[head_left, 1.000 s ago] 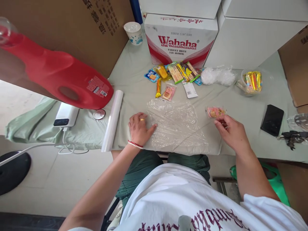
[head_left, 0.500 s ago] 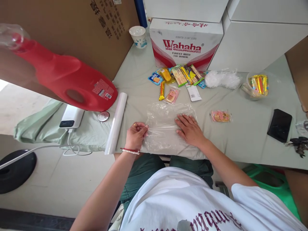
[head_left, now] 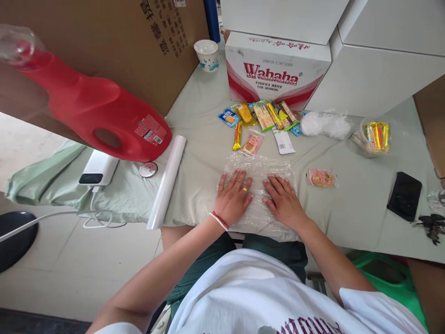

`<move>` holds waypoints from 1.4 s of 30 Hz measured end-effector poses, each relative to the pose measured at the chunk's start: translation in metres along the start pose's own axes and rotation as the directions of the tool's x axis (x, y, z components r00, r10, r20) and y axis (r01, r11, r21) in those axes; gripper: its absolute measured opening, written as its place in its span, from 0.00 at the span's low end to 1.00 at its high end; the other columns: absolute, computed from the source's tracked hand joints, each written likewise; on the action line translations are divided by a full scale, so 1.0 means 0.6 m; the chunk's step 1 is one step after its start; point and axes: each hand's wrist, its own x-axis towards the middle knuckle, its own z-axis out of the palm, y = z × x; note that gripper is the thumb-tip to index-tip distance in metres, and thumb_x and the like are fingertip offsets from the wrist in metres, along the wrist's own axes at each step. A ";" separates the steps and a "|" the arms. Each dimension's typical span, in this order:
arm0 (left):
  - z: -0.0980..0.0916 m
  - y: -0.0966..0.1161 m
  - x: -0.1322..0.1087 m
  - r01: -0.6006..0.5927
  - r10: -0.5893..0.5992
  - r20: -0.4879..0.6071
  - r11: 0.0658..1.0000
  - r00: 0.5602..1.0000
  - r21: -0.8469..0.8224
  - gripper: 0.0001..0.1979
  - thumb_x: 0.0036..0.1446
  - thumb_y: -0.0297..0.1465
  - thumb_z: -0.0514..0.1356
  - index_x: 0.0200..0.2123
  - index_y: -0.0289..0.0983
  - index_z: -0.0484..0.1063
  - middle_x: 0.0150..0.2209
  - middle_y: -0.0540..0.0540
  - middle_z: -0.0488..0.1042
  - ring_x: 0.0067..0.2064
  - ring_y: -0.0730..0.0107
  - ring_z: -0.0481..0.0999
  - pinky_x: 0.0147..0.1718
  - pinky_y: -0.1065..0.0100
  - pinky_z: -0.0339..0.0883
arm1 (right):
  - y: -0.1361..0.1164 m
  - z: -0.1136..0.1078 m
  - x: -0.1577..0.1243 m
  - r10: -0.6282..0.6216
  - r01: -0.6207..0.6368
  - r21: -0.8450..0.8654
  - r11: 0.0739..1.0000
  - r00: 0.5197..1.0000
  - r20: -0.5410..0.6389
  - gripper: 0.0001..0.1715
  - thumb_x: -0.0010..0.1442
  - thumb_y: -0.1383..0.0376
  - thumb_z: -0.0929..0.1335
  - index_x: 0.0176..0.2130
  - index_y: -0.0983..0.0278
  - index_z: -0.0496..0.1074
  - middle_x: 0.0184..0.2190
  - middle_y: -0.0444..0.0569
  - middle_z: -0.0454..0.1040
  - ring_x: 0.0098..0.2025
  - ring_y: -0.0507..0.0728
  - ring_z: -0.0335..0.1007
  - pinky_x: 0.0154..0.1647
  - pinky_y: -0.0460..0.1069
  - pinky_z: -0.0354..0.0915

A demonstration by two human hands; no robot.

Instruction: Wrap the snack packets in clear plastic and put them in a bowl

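A sheet of clear plastic film lies flat on the pale green table cover near the front edge. My left hand rests on its left part with the fingers spread flat; it wears a ring and a red and white bracelet. My right hand lies flat on the film beside it, fingers apart. Neither hand holds anything. A pink wrapped snack sits just right of the film. A roll of film lies to the left.
Several wrapped snacks lie before a Wahaha box. A red jug, a white power bank, a paper cup, crumpled plastic, a tub of sweets, a black phone and keys are around.
My right hand left the pink snack and came onto the film. My left hand stopped pinching the film's left edge and now lies flat on it beside the right.
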 end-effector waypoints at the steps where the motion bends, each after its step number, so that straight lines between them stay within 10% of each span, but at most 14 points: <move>1: 0.010 -0.011 -0.001 0.021 -0.022 0.034 0.999 0.999 0.030 0.27 0.72 0.44 0.50 0.69 0.41 0.66 0.74 0.38 0.58 0.76 0.47 0.55 0.73 0.36 0.37 | 0.006 -0.004 -0.005 0.004 -0.004 0.044 0.999 1.000 -0.002 0.34 0.75 0.53 0.60 0.72 0.63 0.62 0.75 0.55 0.55 0.78 0.67 0.46 0.76 0.69 0.48; 6: 0.029 -0.058 -0.015 0.064 -0.072 0.098 0.995 0.993 0.080 0.34 0.73 0.48 0.47 0.75 0.42 0.54 0.77 0.37 0.47 0.77 0.47 0.51 0.71 0.30 0.30 | 0.025 -0.071 0.020 0.108 -0.105 0.315 0.943 0.994 0.008 0.31 0.74 0.48 0.58 0.64 0.61 0.71 0.65 0.58 0.72 0.68 0.65 0.66 0.68 0.64 0.64; 10: 0.024 -0.054 -0.016 0.074 -0.083 0.106 0.994 0.991 0.084 0.35 0.72 0.49 0.47 0.76 0.42 0.52 0.77 0.37 0.46 0.77 0.46 0.50 0.71 0.28 0.29 | -0.014 -0.125 0.168 0.192 -0.176 0.245 0.953 0.980 -0.042 0.27 0.75 0.49 0.57 0.51 0.60 0.77 0.49 0.58 0.80 0.53 0.65 0.76 0.57 0.59 0.70; 18: 0.025 -0.053 -0.015 0.067 -0.076 0.097 0.993 0.992 0.094 0.34 0.72 0.48 0.47 0.76 0.43 0.52 0.77 0.38 0.48 0.77 0.46 0.51 0.72 0.30 0.32 | -0.124 -0.049 0.443 0.142 -0.136 -0.075 0.988 0.986 0.092 0.29 0.74 0.51 0.60 0.61 0.68 0.69 0.56 0.65 0.75 0.55 0.70 0.72 0.53 0.61 0.69; 24: 0.024 -0.053 -0.015 0.053 -0.063 0.106 0.994 0.992 0.094 0.34 0.72 0.48 0.46 0.76 0.40 0.53 0.77 0.38 0.47 0.77 0.47 0.50 0.72 0.30 0.34 | -0.006 -0.104 0.476 0.246 -0.309 -0.175 0.935 0.919 -0.306 0.33 0.77 0.60 0.53 0.71 0.78 0.51 0.66 0.74 0.59 0.69 0.75 0.51 0.63 0.68 0.58; 31: 0.026 -0.054 -0.015 0.053 -0.061 0.087 0.995 0.994 0.090 0.34 0.72 0.48 0.46 0.75 0.40 0.53 0.77 0.38 0.48 0.77 0.46 0.51 0.72 0.30 0.35 | 0.141 -0.107 0.456 0.423 -0.471 -0.128 0.873 0.861 -0.283 0.32 0.68 0.62 0.65 0.64 0.80 0.64 0.61 0.75 0.67 0.63 0.76 0.59 0.61 0.69 0.58; 37: 0.028 -0.054 -0.016 0.061 -0.068 0.087 0.994 0.994 0.088 0.35 0.73 0.49 0.45 0.75 0.40 0.54 0.77 0.38 0.49 0.77 0.46 0.51 0.72 0.31 0.36 | 0.104 -0.129 0.448 0.411 -0.455 -0.172 0.874 0.879 -0.241 0.24 0.72 0.66 0.62 0.59 0.84 0.66 0.57 0.78 0.68 0.62 0.73 0.64 0.60 0.62 0.59; 42: 0.027 -0.053 -0.015 0.060 -0.068 0.084 0.994 0.994 0.095 0.34 0.72 0.49 0.45 0.75 0.41 0.54 0.77 0.39 0.48 0.77 0.48 0.51 0.72 0.31 0.36 | -0.011 -0.107 0.471 -0.076 0.062 -0.225 0.972 0.996 -0.051 0.25 0.73 0.67 0.61 0.65 0.77 0.62 0.62 0.71 0.67 0.61 0.69 0.65 0.62 0.60 0.59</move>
